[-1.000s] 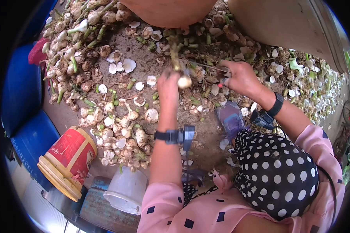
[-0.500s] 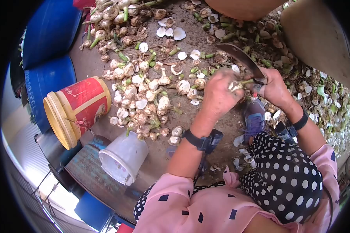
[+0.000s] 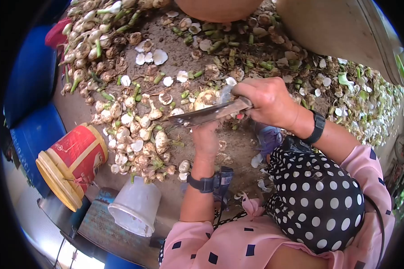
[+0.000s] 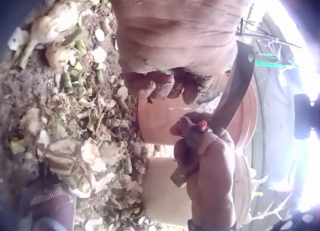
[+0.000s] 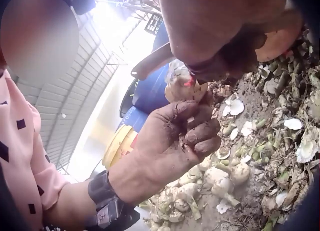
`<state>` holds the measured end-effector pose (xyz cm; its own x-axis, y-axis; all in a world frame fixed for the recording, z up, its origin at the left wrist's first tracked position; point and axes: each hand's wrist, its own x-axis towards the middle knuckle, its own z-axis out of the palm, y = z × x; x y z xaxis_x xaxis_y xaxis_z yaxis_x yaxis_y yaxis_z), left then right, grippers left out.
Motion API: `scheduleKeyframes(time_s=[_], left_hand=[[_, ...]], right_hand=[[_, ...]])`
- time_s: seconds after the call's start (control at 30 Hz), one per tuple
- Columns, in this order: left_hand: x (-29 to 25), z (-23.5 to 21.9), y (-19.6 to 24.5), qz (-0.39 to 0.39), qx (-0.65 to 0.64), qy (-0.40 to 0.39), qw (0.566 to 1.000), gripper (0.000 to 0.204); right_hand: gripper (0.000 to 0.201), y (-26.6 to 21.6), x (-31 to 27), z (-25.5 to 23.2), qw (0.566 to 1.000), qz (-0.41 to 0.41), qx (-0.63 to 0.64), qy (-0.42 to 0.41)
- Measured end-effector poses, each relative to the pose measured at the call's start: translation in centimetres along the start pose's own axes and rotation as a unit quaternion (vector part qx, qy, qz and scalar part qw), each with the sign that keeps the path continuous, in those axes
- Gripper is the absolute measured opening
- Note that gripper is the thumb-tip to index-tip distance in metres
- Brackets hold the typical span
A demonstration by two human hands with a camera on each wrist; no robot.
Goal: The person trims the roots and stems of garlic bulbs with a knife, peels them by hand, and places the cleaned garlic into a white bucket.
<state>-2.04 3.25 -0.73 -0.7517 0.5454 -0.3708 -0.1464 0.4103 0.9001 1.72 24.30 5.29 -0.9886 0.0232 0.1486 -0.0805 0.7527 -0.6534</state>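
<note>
My left hand [image 3: 205,136] holds a garlic bulb [image 3: 206,97], its fingers curled under the bulb in the right wrist view. Soil darkens those fingers [image 5: 202,136]. In my right hand [image 3: 271,101] is a curved knife, gripped by its wooden handle [image 3: 235,107]. The dark blade [image 3: 195,118] passes over the left hand in the head view, close beside the bulb. Something red shows at the right hand's fingers, next to the pale bulb [image 5: 181,87] in the right wrist view.
Trimmed garlic bulbs [image 3: 143,130] lie heaped on the ground at left, with more stalked bulbs [image 3: 83,49] beyond. Cut stalks and peelings litter the floor. A red-and-yellow bucket [image 3: 78,157], a white bucket [image 3: 137,206] and blue barrels [image 3: 29,80] stand at left; large tubs [image 3: 336,31] stand ahead.
The left hand first held a long-stalked bulb out front, then brought it to the knife near the right hand. Now the stalk no longer shows, and the blade has swung leftward across the left hand.
</note>
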Motion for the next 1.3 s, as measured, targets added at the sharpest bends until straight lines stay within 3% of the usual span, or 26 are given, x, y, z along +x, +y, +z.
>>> scheduleKeyframes(time_s=[0.07, 0.13, 0.2, 0.33, 0.4, 0.43, 0.47, 0.5, 0.6, 0.63, 0.67, 0.73, 0.77, 0.8, 0.87, 0.93, 0.97, 1.0, 1.03, 1.07, 1.13, 1.17, 1.2, 1.23, 1.27, 1.3], left_hand=[[-0.6, 1.4, 0.1, 0.034, -0.058, 0.105, 0.992, 0.028], [-0.5, 1.1, 0.2, 0.009, -0.045, 0.06, 0.997, 0.032], [0.1, 1.3, 2.4, -0.015, -0.143, 0.095, 0.985, 0.033], [-0.5, 1.3, 1.8, -0.09, -0.267, 0.106, 0.954, 0.035], [-0.7, 1.2, 0.5, 0.03, -0.132, 0.067, 0.989, 0.035], [-1.0, 1.2, 0.2, 0.03, -0.132, 0.067, 0.988, 0.035], [-1.1, 1.2, 2.1, -0.041, -0.306, 0.058, 0.949, 0.039], [-1.4, 1.2, 3.3, -0.11, -0.469, 0.048, 0.875, 0.044], [-2.2, 2.5, 3.3, -0.059, -0.399, 0.144, 0.904, 0.047], [-1.9, 2.1, 1.9, -0.039, -0.383, 0.131, 0.914, 0.047], [-3.7, 1.2, 0.5, 0.012, -0.206, 0.193, 0.959, 0.043], [-4.9, -1.9, 3.0, 0.012, -0.453, 0.069, 0.889, 0.051], [-4.2, -2.3, 3.2, 0.084, -0.253, 0.12, 0.956, 0.051], [-2.4, -2.6, 3.7, 0.157, -0.042, 0.158, 0.974, 0.051], [-0.5, -2.7, 6.6, 0.111, -0.116, 0.064, 0.985, 0.048], [0.4, -3.3, 6.9, 0.142, -0.029, 0.009, 0.989, 0.05], [0.6, -3.4, 7.1, 0.175, 0.061, -0.044, 0.982, 0.052], [0.9, -3.3, 7.8, 0.182, 0.06, -0.037, 0.981, 0.052], [1.3, -3.2, 8.6, 0.258, 0.215, -0.021, 0.942, 0.052], [1.1, -3.1, 9.4, 0.321, 0.364, -0.004, 0.874, 0.051], [-0.2, -3.2, 10.5, 0.314, 0.417, 0.022, 0.852, 0.063], [-1.9, -1.9, 10.7, 0.196, 0.119, 0.098, 0.968, 0.062], [-3.6, -1.0, 11.0, 0.064, -0.198, 0.16, 0.965, 0.06], [-5.0, -0.8, 11.6, 0.019, -0.244, 0.143, 0.959, 0.059], [-6.2, 0.0, 12.7, 0.034, -0.248, 0.16, 0.955, 0.059], [-7.4, 1.0, 13.9, 0.046, -0.353, 0.15, 0.922, 0.058]], right_hand=[[0.025, -0.2, 0.1, 0.1, 1.0, -0.005, -0.004, -0.015], [0.025, -0.1, 0.1, 0.1, 0.999, -0.004, -0.021, -0.025], [0.026, 0.2, 0.0, 0.4, 0.999, 0.006, -0.006, -0.033], [0.028, 0.7, -0.3, 0.9, 0.999, 0.002, -0.016, -0.038], [0.029, 0.9, -0.4, 1.2, 1.0, -0.005, -0.02, -0.01], [0.029, 1.4, -0.4, 1.3, 1.0, -0.005, -0.02, -0.01], [0.028, 2.1, -0.6, 1.4, 1.0, -0.004, -0.01, -0.006], [0.029, 2.5, -0.8, 1.6, 1.0, -0.004, 0.001, -0.003], [0.034, 2.8, -0.9, 2.1, 1.0, -0.012, 0.006, 0.02], [0.035, 3.7, -1.2, 2.8, 1.0, -0.008, 0.004, 0.017], [0.035, 5.5, -1.4, 2.9, 0.997, 0.062, -0.041, -0.024], [0.039, 10.6, -2.7, 1.6, 0.957, 0.262, -0.097, -0.074], [0.035, 9.9, -1.9, 0.0, 0.961, 0.253, -0.099, -0.043], [0.042, 9.7, -0.8, -1.0, 0.957, 0.271, -0.093, -0.051], [0.058, 8.2, 1.3, -1.8, 0.967, 0.167, -0.184, 0.049], [0.072, 6.0, 2.5, -2.5, 0.988, 0.126, -0.085, 0.026], [0.065, 3.9, 2.8, -2.7, 0.97, 0.169, 0.163, -0.057], [0.06, 2.5, 2.7, -2.0, 0.883, 0.214, 0.391, -0.146], [0.058, 1.1, 2.5, -2.7, 0.749, 0.263, 0.558, -0.24], [0.062, -0.2, 1.8, -2.2, 0.59, 0.272, 0.71, -0.27], [0.066, -1.7, 1.4, -1.4, 0.616, 0.242, 0.715, -0.226], [0.066, -2.7, 1.8, -1.9, 0.632, 0.217, 0.719, -0.191], [0.067, -4.0, 2.2, -2.5, 0.648, 0.188, 0.721, -0.159], [0.067, -5.5, 2.6, -3.7, 0.663, 0.189, 0.708, -0.154], [0.067, -7.0, 3.0, -4.5, 0.67, 0.174, 0.701, -0.171], [0.067, -8.7, 3.4, -5.1, 0.749, 0.152, 0.605, -0.221]])
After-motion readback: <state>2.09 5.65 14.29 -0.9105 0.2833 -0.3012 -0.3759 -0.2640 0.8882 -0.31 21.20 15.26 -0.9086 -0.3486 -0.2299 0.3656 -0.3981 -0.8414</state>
